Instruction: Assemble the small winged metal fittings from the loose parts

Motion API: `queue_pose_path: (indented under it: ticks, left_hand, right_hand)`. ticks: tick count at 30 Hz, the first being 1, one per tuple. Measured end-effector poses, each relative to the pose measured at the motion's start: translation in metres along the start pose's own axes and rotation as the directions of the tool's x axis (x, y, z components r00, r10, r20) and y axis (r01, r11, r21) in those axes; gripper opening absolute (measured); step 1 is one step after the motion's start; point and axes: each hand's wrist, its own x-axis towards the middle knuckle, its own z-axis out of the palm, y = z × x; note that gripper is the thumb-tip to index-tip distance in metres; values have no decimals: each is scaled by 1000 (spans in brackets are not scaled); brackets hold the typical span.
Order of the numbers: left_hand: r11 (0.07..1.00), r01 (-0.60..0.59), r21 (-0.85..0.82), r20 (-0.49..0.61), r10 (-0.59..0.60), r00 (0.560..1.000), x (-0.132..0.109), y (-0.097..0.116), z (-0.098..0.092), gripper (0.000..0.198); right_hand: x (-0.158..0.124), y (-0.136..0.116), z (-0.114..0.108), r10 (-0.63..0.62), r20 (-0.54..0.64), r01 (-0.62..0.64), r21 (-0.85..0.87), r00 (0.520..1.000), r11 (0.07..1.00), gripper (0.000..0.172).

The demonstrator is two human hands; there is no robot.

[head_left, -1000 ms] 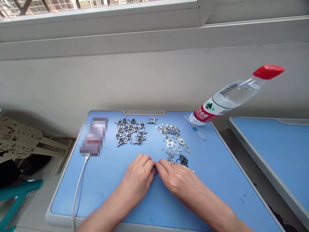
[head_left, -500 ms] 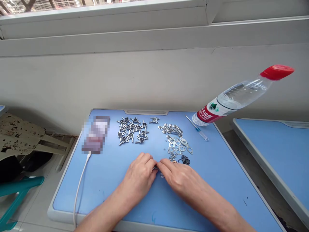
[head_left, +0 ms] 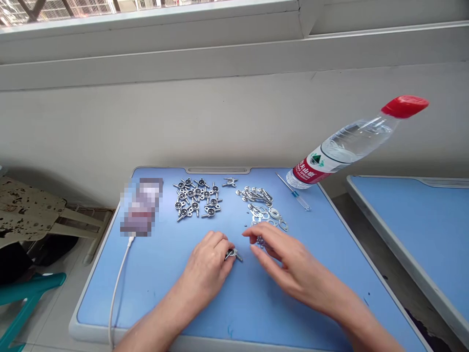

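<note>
Between the thumb and fingers of my left hand [head_left: 211, 258] is a small metal fitting [head_left: 232, 253], its thin stem poking out to the right. My right hand [head_left: 280, 256] is apart from it, thumb and fingers spread, over a heap of small screws [head_left: 260, 241] that it partly hides. Just beyond its fingers lie flat metal plates [head_left: 274, 213] with holes. Farther back are several metal levers [head_left: 255, 194]. To the left sits a group of similar dark-centred metal fittings [head_left: 197, 193], and one more fitting [head_left: 230, 182] stands alone near the back edge.
A blurred phone-like object [head_left: 142, 208] with a white cable [head_left: 119, 283] lies at the left of the blue table [head_left: 176, 303]. A screwdriver [head_left: 294, 192] and a red-capped water bottle [head_left: 340, 151] are at the back right. Another blue table [head_left: 421, 220] stands to the right.
My right hand has come away from the fitting, moved right and spread its fingers. My left hand keeps hold of the fitting, more of which now shows. The view has shifted slightly.
</note>
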Motion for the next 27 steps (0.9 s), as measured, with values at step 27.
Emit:
queue_pose_path:
  ticks: [27]
  left_hand:
    - [999,23,-47,29,-21,999,1,-1,0,14]
  right_hand:
    - [5,-3,5,-115,-122,152,363,986,919,22]
